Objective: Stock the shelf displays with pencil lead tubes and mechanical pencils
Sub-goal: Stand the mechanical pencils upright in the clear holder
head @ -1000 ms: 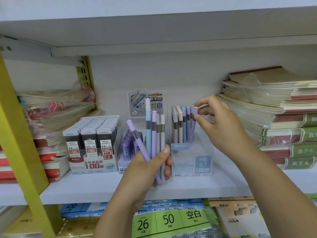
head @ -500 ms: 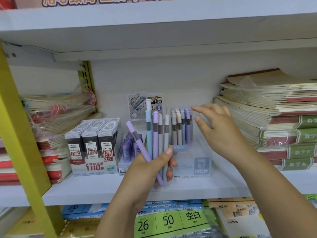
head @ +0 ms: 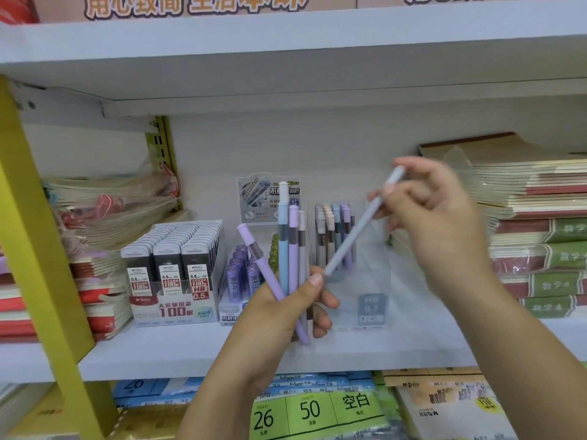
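Bright, even light; my right hand (head: 438, 223) smears with motion blur, and the shelf (head: 178, 357) bows at the frame's edges.

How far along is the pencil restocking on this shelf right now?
Done: the lead tube boxes look full, and standing pencils fill the back of the clear display. In hand: the right hand pinches one pale pencil, tilted, while the left hand grips a bunch of pencils. Left: all of those need slotting in; the display's front looks unfilled.
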Demonstrator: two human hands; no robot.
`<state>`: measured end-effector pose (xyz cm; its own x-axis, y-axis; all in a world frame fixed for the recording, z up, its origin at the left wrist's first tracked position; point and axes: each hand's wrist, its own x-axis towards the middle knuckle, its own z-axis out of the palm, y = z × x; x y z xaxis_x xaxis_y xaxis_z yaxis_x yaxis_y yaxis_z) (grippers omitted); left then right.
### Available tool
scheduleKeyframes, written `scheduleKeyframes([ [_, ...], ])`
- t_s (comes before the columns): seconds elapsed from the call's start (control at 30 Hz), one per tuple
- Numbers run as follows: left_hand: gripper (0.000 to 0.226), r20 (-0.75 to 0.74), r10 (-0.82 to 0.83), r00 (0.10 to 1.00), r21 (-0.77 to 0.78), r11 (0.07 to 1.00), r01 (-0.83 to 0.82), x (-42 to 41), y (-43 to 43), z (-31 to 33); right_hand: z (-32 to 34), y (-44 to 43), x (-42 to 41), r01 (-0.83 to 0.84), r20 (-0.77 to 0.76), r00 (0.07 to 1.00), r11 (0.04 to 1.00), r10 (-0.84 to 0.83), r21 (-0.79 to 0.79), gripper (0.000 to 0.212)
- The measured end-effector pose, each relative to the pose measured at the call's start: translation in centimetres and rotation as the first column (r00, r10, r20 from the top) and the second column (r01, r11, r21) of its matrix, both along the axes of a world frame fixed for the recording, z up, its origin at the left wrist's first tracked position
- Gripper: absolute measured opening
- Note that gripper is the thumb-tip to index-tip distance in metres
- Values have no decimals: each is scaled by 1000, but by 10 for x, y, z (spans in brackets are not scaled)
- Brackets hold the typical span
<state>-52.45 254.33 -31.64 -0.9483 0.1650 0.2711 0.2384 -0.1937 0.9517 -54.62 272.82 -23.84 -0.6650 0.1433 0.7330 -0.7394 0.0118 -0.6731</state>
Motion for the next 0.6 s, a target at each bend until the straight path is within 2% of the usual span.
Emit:
scheduleKeyframes([
  [0.07, 21, -6, 24, 1000, -22, 999, -24, -1, -4, -1, 4, 15, -3, 127, -107, 986, 992, -125, 8, 26],
  [0.13, 17, -6, 31, 1000, -31, 999, -31, -3, -7, -1, 3, 23, -7, 223, -170, 964, 968, -202, 113, 28],
  [0.23, 19, -4, 43, 999, -17, 999, -43, -5, -10, -3, -6, 22, -19, 322, -181, 943, 900, -279, 292, 33],
  [0.33, 25, -3, 54, 999, -14, 998, -54, -7, -11, -5, -18, 16, -30, 411, -185, 912, 791, -367, 453, 28],
  [0.4, 28, -6, 59, 998, -27, 998, -59, -8, -11, -6, -24, 14, -36, 436, -197, 899, 753, -392, 492, 26],
  [0.6, 35, -6, 64, 998, -64, 996, -64, -9, -12, -9, -29, 12, -43, 452, -207, 889, 718, -408, 530, 34],
])
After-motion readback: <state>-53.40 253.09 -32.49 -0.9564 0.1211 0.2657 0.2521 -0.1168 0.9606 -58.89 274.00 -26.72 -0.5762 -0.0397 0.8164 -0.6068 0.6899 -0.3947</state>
